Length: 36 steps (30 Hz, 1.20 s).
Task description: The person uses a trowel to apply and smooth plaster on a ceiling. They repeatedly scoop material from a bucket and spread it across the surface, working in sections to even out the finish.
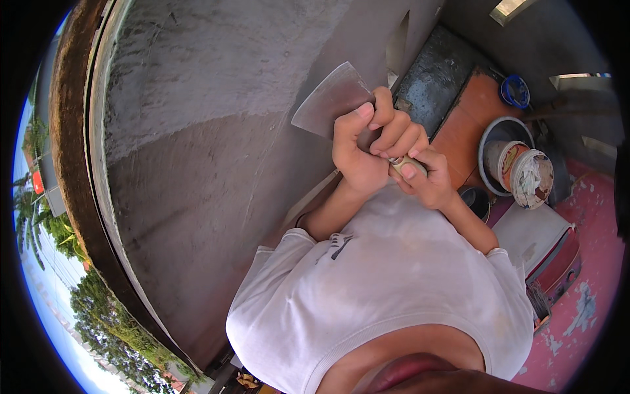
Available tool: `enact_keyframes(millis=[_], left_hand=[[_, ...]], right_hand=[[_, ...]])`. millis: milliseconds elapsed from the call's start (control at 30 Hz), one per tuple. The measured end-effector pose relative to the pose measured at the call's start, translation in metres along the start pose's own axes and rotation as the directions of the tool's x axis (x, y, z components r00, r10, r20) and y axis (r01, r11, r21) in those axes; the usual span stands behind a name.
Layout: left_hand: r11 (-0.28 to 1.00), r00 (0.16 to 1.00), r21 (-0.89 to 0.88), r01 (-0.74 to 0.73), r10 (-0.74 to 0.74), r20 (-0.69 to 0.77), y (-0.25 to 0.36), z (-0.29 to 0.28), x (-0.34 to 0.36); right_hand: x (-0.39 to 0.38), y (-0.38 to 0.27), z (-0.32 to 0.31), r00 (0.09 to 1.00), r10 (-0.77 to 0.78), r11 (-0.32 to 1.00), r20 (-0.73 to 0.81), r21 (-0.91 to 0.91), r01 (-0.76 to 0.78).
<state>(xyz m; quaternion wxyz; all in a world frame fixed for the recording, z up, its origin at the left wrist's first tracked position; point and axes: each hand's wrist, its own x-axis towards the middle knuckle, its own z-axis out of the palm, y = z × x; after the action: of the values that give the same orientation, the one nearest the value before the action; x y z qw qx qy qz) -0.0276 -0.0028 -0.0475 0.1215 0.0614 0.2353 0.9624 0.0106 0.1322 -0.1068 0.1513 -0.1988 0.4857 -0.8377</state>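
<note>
A putty knife with a wide grey metal blade is held up in front of my chest, close to the wall. My left hand is closed around it where the blade narrows, its thumb pressed on the metal. The rounded end of the light-coloured handle pokes out between my two hands. Against that end my right hand is closed, thumb and fingers pinching it. The middle of the handle is hidden by my fingers. The blade's broad edge points up and left, apart from the wall as far as I can tell.
On the left stands a grey plastered wall, with a lighter rough patch above a darker one. Beyond its brown edge are trees and sky. At right, stained buckets sit by a grey basin, near an orange surface and pink floor.
</note>
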Motion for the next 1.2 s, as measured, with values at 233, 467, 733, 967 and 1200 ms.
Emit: enact_keyframes(millis=[233,467,733,967,1200], left_hand=[[0.999,0.997,0.025,0.027,-0.025,-0.068,0.005,0.004,0.007],[0.999,0.989,0.023,0.024,-0.021,-0.143,0.007,-0.002,0.005],[0.99,0.991,0.119,0.071,-0.057,-0.119,0.015,-0.006,0.001],[0.989,0.999,0.147,0.009,-0.014,0.033,0.014,-0.016,-0.004],[0.979,0.998,0.204,0.007,0.004,-0.055,0.009,-0.012,-0.005]], right_hand=[[0.002,-0.005,-0.001,0.992,0.125,0.992,-0.005,-0.011,-0.125],[0.003,-0.001,0.01,0.976,0.212,0.971,-0.04,0.125,-0.206],[0.004,0.009,0.023,0.99,0.133,0.971,-0.04,0.205,-0.122],[-0.005,0.015,0.023,0.99,0.132,0.964,-0.043,0.238,-0.118],[-0.001,0.004,0.022,0.968,0.249,0.942,-0.039,0.241,-0.233]])
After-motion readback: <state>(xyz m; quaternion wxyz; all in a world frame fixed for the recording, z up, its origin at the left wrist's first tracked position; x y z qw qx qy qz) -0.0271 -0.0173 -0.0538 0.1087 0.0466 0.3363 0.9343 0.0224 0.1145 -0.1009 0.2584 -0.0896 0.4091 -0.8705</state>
